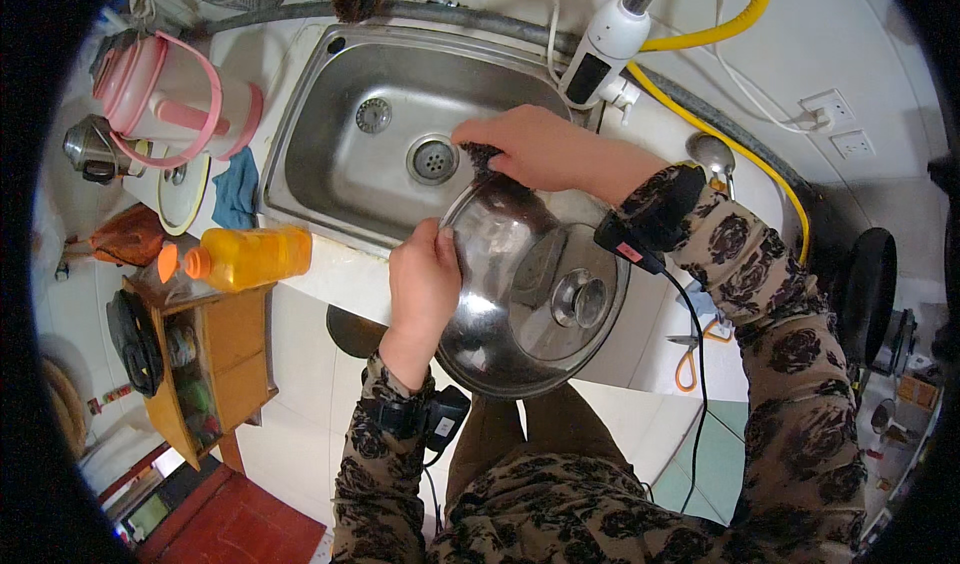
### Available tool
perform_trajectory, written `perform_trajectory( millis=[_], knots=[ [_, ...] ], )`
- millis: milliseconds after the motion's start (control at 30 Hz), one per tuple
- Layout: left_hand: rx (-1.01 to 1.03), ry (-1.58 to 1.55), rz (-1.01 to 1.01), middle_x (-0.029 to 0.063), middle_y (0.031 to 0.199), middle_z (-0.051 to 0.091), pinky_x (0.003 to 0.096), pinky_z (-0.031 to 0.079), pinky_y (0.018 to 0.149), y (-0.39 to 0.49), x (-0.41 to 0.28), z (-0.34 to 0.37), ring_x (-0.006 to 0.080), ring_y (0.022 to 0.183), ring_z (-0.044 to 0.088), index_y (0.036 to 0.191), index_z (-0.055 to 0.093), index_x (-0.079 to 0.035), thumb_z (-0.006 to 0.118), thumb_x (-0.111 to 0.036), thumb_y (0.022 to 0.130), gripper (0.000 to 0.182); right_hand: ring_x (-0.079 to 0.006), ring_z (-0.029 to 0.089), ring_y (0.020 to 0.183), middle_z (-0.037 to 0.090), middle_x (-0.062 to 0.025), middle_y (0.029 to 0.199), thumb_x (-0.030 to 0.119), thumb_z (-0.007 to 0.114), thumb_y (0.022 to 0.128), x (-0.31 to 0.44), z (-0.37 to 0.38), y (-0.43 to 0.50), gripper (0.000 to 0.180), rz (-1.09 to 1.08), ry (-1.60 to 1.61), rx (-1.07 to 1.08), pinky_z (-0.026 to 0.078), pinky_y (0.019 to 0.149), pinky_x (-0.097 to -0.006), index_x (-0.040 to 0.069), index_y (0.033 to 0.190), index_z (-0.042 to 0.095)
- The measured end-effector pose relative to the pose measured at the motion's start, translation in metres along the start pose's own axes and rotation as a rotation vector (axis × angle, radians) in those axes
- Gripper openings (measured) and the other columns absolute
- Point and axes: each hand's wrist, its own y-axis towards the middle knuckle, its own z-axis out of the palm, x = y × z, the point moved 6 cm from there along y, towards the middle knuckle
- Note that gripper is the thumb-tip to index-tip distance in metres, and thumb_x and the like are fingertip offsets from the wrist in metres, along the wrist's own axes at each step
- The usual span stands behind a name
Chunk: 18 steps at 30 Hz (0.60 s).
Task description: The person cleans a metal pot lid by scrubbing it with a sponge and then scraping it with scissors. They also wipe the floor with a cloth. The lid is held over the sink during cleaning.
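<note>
My left hand (426, 279) grips the rim of a domed metal pot lid (487, 286), thumb on top, just in front of the sink. The lid is tilted, with a glass panel and a round knob (580, 299) facing up. My right hand (525, 147) is closed on a dark scouring pad (484, 160) at the lid's far edge, above the basin. Beneath the hands lies the stainless steel sink (337, 151), with its drain (433, 159) in view. A white electric water tap (607, 46) stands at the back right of the sink.
A bottle of yellow liquid (255, 258), a blue cloth (235, 189) and a pink-and-white kettle (180, 106) stand or lie left of the sink. Orange-handled scissors (686, 365) and a metal ladle (709, 151) lie on the right. A black cable hangs from my right wrist.
</note>
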Motion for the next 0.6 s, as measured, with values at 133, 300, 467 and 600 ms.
perform_trajectory(
  millis=[133, 300, 467, 600],
  knots=[
    [-0.001, 0.026, 0.009, 0.0273, 0.073, 0.058, 0.0492, 0.044, 0.059, 0.000, 0.003, 0.000, 0.0459, 0.070, 0.057, 0.088, 0.058, 0.002, 0.053, -0.011, 0.088, 0.015, -0.0331, 0.057, 0.092, 0.060, -0.0115, 0.092, 0.008, 0.059, 0.080, -0.001, 0.003, -0.007, 0.028, -0.127, -0.033, -0.035, 0.046, 0.081, -0.0416, 0.013, 0.108, 0.061],
    [-0.017, 0.017, -0.003, 0.0271, 0.073, 0.058, 0.0490, 0.044, 0.058, -0.001, 0.004, 0.000, 0.0459, 0.070, 0.056, 0.087, 0.058, 0.002, 0.054, -0.012, 0.088, 0.014, -0.0322, 0.056, 0.090, 0.061, -0.0114, 0.088, 0.010, 0.059, 0.077, 0.008, 0.011, -0.006, 0.017, -0.251, -0.106, -0.080, 0.046, 0.079, -0.0407, 0.008, 0.093, 0.063],
    [0.009, 0.019, -0.030, 0.0268, 0.070, 0.057, 0.0475, 0.045, 0.057, -0.001, 0.004, 0.001, 0.0462, 0.069, 0.056, 0.085, 0.058, 0.001, 0.054, -0.013, 0.088, 0.014, -0.0326, 0.058, 0.087, 0.062, -0.0131, 0.083, 0.012, 0.059, 0.073, 0.011, 0.019, 0.000, 0.010, -0.345, -0.178, -0.046, 0.048, 0.078, -0.0410, 0.004, 0.075, 0.065],
    [0.005, -0.005, -0.030, 0.0265, 0.069, 0.057, 0.0467, 0.045, 0.057, -0.003, 0.007, 0.001, 0.0458, 0.068, 0.057, 0.084, 0.059, 0.001, 0.055, -0.013, 0.088, 0.015, -0.0330, 0.060, 0.085, 0.063, -0.0138, 0.082, 0.011, 0.059, 0.072, -0.007, 0.012, -0.010, 0.010, -0.202, -0.271, -0.020, 0.049, 0.076, -0.0421, 0.004, 0.075, 0.065]
  ],
)
